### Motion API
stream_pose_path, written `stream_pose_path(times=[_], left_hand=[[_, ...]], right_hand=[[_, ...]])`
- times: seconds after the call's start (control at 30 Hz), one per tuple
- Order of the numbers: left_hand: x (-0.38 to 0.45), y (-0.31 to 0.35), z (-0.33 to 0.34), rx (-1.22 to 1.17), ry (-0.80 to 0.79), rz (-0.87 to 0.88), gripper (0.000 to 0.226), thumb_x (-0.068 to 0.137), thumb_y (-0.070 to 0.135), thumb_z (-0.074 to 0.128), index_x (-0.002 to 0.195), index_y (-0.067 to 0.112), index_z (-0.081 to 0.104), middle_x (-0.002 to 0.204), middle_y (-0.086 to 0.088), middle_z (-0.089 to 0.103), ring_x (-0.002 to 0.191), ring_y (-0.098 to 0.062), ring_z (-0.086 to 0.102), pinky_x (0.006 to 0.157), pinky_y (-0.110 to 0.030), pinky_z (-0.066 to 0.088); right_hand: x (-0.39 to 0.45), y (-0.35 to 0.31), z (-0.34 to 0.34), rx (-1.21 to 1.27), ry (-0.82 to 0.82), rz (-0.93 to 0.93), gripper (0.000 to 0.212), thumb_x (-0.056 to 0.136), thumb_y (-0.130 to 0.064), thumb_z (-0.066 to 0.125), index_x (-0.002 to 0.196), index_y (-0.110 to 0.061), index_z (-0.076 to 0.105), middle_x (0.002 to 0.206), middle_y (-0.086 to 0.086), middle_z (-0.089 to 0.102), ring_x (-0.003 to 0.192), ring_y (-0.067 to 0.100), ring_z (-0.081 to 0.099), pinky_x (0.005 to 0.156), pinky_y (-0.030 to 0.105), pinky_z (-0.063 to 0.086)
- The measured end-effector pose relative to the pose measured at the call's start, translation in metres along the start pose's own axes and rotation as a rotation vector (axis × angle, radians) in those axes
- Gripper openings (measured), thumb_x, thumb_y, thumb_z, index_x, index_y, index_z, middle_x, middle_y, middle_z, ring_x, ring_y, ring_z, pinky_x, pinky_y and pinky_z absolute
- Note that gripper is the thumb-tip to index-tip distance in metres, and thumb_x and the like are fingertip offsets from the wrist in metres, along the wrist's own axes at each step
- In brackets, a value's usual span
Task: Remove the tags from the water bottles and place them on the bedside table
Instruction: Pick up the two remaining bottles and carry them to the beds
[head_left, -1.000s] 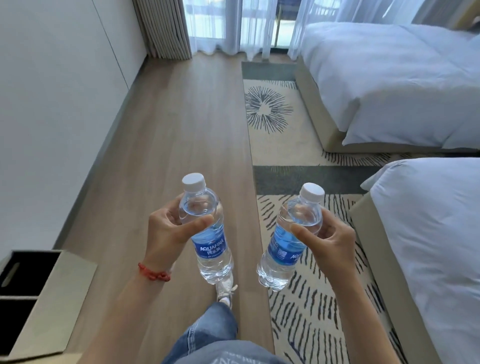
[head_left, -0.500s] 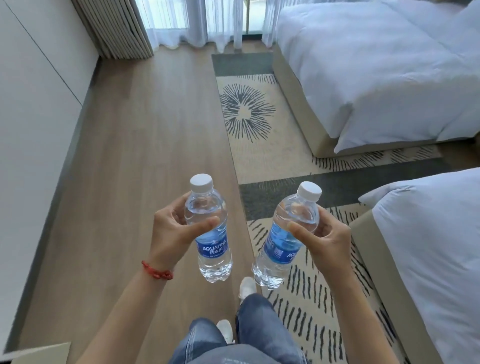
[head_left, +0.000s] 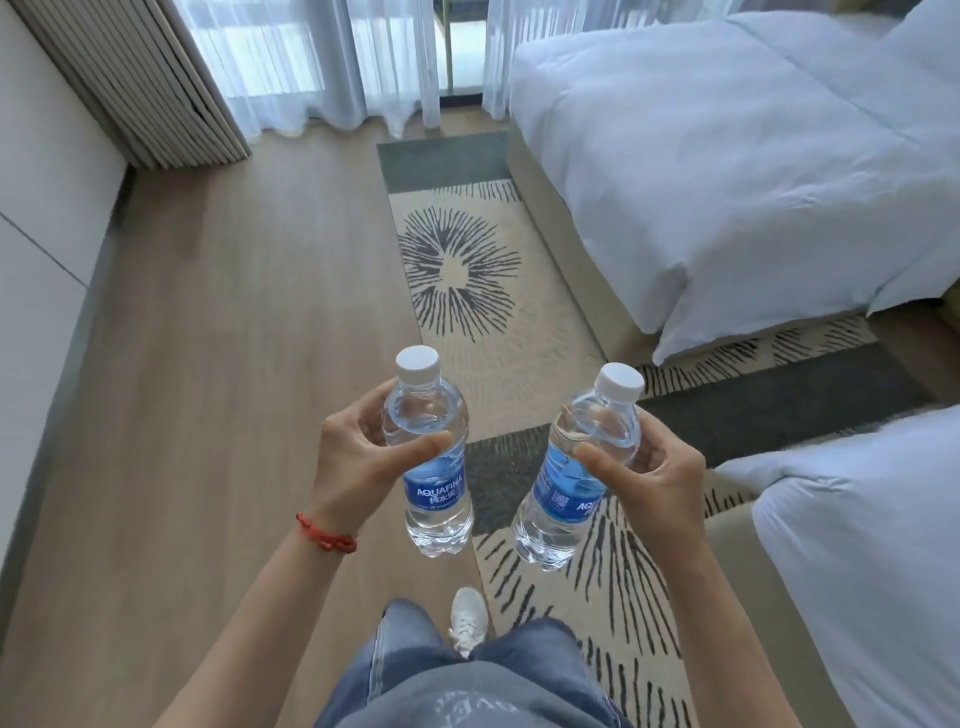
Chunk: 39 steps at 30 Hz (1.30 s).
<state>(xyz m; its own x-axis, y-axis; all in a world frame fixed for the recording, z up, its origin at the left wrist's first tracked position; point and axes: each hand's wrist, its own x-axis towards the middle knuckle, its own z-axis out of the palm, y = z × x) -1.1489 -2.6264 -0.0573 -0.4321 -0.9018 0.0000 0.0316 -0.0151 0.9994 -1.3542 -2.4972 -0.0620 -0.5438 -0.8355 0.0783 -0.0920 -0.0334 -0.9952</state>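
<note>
Person now further along floor since earlier frames: cardboard box at lower left gone from view, far bed and curtains closer, one white shoe stepping ahead. Both bottles held as before. Left hand grips left bottle at shoulder, thumb across front, bottle upright. Right hand grips right bottle, cap tilted right. Bottles apart, at chest height over rug edge. Blue labels on both. Red cord bracelet on left wrist. Near bed at right.
</note>
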Motion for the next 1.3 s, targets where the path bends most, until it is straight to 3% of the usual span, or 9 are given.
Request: stream_pose_path(times=[0.2, 0.3, 0.57, 0.77, 0.87, 1.07, 1.3], left_hand=[[0.095, 0.001, 0.04, -0.006, -0.117, -0.018, 0.046, 0.049, 0.026, 0.082, 0.093, 0.028, 0.071, 0.087, 0.007, 0.075, 0.08, -0.011, 0.07, 0.066, -0.017, 0.052], [0.143, -0.002, 0.066, 0.004, -0.217, -0.018, 0.045, 0.05, 0.016, 0.084, 0.092, 0.028, 0.071, 0.087, 0.008, 0.075, 0.08, -0.01, 0.07, 0.066, -0.017, 0.052], [0.281, -0.006, 0.154, 0.054, -0.533, 0.0, 0.051, 0.049, 0.025, 0.083, 0.098, 0.024, 0.069, 0.09, 0.006, 0.075, 0.084, -0.014, 0.07, 0.069, -0.02, 0.053], [0.369, -0.001, 0.235, 0.102, -0.803, 0.042, 0.061, 0.05, 0.028, 0.086, 0.107, 0.017, 0.065, 0.096, 0.008, 0.074, 0.087, -0.013, 0.069, 0.069, -0.018, 0.054], [0.397, -0.002, 0.272, 0.127, -0.902, 0.063, 0.061, 0.054, 0.024, 0.085, 0.11, 0.013, 0.065, 0.097, 0.001, 0.074, 0.089, -0.015, 0.069, 0.072, -0.023, 0.056], [0.421, -0.011, 0.336, 0.107, -1.09, 0.026, 0.047, 0.051, 0.034, 0.081, 0.097, 0.031, 0.068, 0.093, 0.01, 0.074, 0.086, -0.013, 0.07, 0.066, -0.018, 0.054], [0.432, -0.024, 0.419, 0.094, -1.222, 0.001, 0.047, 0.052, 0.035, 0.079, 0.096, 0.02, 0.069, 0.088, 0.01, 0.074, 0.081, -0.008, 0.069, 0.064, -0.015, 0.051]], right_hand=[[0.068, 0.012, -0.025, 0.034, 0.087, 0.026, 0.038, 0.065, -0.027, 0.08, 0.101, -0.023, 0.066, 0.093, -0.005, 0.073, 0.086, 0.012, 0.07, 0.066, 0.016, 0.053], [0.096, 0.019, -0.038, 0.029, 0.174, 0.029, 0.035, 0.066, -0.027, 0.079, 0.098, -0.025, 0.067, 0.091, -0.006, 0.074, 0.086, 0.011, 0.07, 0.064, 0.015, 0.053], [0.179, 0.025, -0.077, -0.069, 0.486, 0.001, 0.033, 0.064, -0.038, 0.074, 0.095, -0.035, 0.064, 0.092, -0.022, 0.071, 0.089, 0.001, 0.067, 0.063, 0.01, 0.051], [0.229, 0.027, -0.111, -0.075, 0.744, 0.034, 0.039, 0.063, -0.037, 0.082, 0.097, -0.028, 0.066, 0.089, -0.016, 0.073, 0.084, 0.003, 0.068, 0.063, 0.012, 0.052], [0.243, 0.028, -0.125, -0.11, 0.879, 0.055, 0.035, 0.063, -0.036, 0.08, 0.093, -0.025, 0.066, 0.083, -0.016, 0.072, 0.079, 0.003, 0.067, 0.061, 0.013, 0.052], [0.253, 0.03, -0.154, -0.13, 1.126, 0.105, 0.033, 0.059, -0.04, 0.073, 0.089, -0.025, 0.069, 0.082, -0.012, 0.073, 0.077, 0.003, 0.067, 0.063, 0.015, 0.051], [0.261, 0.039, -0.211, -0.145, 1.237, 0.135, 0.026, 0.06, -0.036, 0.075, 0.085, -0.028, 0.07, 0.081, -0.012, 0.073, 0.077, 0.003, 0.067, 0.065, 0.013, 0.05]])
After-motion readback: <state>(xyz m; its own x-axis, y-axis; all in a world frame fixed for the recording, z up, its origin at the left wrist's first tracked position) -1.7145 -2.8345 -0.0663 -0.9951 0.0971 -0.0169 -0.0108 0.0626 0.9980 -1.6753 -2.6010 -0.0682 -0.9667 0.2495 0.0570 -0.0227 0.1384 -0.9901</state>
